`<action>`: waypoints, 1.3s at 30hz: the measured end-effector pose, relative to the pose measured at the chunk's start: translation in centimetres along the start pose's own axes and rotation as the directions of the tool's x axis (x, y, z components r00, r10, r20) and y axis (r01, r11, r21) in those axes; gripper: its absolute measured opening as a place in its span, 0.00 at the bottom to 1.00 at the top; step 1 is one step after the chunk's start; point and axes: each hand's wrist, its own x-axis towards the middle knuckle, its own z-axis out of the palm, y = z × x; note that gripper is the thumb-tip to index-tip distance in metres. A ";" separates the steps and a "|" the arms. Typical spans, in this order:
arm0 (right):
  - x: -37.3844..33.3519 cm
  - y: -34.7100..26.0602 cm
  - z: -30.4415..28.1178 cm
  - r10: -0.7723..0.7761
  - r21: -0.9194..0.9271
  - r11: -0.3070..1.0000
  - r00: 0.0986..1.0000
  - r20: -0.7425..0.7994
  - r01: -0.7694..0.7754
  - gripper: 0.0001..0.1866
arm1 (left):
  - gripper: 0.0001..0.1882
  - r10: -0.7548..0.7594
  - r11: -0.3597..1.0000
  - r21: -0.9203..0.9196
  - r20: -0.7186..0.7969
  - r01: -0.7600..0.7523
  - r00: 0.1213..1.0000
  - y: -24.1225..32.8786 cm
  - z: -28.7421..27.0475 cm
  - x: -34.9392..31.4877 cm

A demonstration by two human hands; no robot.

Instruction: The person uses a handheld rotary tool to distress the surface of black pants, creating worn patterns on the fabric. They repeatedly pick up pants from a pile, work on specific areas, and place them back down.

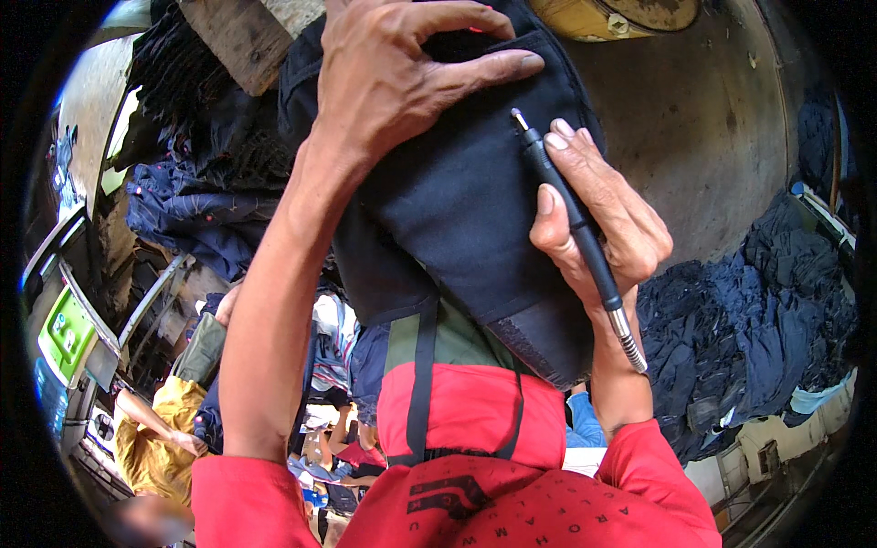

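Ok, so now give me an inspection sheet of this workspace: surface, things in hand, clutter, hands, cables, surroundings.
Surface: stained grey-brown surface at upper right; table or floor, cannot tell.
Things in hand: black fabric piece in front of the person; black pen-shaped tool with metal tip over it, contact unclear.
Clutter: heap of dark cloth at right; crumpled navy cloth at left.
Hands: left hand at the fabric's upper part, thumb spread from the fingers; right hand grips the tool.
Cables: nothing seen.
Surroundings: co-worker in yellow at lower left; green tray at far left.
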 end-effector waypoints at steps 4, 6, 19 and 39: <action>-0.1 -0.1 -0.1 0.024 -0.015 1.000 0.999 0.023 -0.024 0.17 | 0.17 -0.004 1.000 -0.007 -0.002 0.004 1.000 0.2 -0.1 0.1; -0.2 -0.2 -0.2 0.025 -0.046 0.999 0.999 0.027 -0.024 0.17 | 0.17 -0.038 0.999 -0.020 0.023 0.039 0.999 0.6 -0.5 0.1; -0.5 -0.6 -0.1 0.101 -0.072 0.992 0.995 0.000 -0.101 0.17 | 0.16 -0.026 1.000 -0.005 0.003 0.026 1.000 0.1 0.0 -0.1; -2.3 -1.1 -0.7 0.104 -0.055 0.993 0.994 -0.018 -0.105 0.18 | 0.16 -0.035 0.999 -0.001 0.024 0.035 0.999 0.3 -0.1 -0.3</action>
